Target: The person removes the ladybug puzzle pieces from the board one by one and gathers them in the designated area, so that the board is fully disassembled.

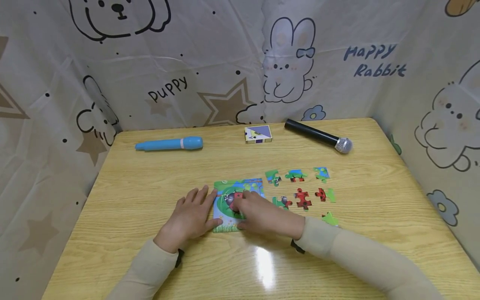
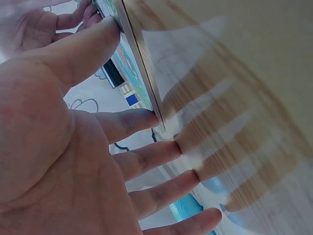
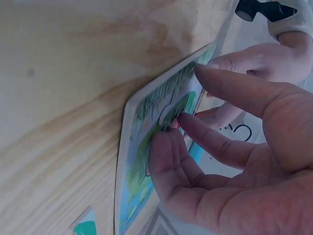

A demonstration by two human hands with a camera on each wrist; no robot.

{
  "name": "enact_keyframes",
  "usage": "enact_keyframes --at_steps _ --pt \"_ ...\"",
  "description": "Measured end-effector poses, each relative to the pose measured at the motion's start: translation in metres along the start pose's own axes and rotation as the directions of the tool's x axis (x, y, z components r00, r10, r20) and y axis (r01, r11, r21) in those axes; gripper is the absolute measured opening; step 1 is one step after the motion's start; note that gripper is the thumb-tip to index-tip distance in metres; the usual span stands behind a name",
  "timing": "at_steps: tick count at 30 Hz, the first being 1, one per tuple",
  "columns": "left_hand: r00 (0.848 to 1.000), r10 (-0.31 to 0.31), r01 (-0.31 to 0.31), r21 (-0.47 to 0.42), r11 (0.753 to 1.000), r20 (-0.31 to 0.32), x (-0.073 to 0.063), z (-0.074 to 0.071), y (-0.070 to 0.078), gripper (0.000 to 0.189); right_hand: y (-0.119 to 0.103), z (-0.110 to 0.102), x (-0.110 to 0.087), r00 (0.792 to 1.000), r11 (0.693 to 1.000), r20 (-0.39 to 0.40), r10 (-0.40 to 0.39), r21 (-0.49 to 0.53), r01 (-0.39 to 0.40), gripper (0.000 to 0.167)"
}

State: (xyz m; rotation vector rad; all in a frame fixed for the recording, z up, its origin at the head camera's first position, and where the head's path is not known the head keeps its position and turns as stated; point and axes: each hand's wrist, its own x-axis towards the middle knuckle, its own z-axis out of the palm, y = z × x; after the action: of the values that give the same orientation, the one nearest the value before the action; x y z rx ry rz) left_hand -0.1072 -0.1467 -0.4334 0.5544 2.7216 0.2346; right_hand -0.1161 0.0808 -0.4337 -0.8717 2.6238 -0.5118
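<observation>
A square picture board (image 1: pixel 223 214) with a ladybug scene lies on the table in the head view. My left hand (image 1: pixel 189 218) is palm down at its left side, fingers spread and fairly straight. Its thumb and index fingertip (image 2: pixel 146 117) touch the board's edge. Over the board's right half is my right hand (image 1: pixel 262 214), its fingertips on the ladybug picture. In the right wrist view the index finger (image 3: pixel 215 139) reaches the picture while the other fingers bend beside it. No loose piece shows between them. The hand hides part of the board.
Several loose jigsaw pieces lie right of the board, among them a red one (image 1: pixel 303 198) and a green one (image 1: pixel 330 219). Behind are a blue microphone (image 1: pixel 168 144), a card box (image 1: pixel 258 134) and a black microphone (image 1: pixel 315 134). Printed cloth (image 1: pixel 232 50) surrounds the table (image 1: pixel 123 187).
</observation>
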Motion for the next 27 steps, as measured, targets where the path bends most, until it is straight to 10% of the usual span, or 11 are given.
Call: enact_keyframes --at_steps 27 --pt "1.000 -0.004 0.004 -0.008 1.000 0.001 0.000 0.001 0.001 0.084 0.008 -0.004 0.010 0.998 0.990 0.058 -0.002 0.139 -0.006 0.035"
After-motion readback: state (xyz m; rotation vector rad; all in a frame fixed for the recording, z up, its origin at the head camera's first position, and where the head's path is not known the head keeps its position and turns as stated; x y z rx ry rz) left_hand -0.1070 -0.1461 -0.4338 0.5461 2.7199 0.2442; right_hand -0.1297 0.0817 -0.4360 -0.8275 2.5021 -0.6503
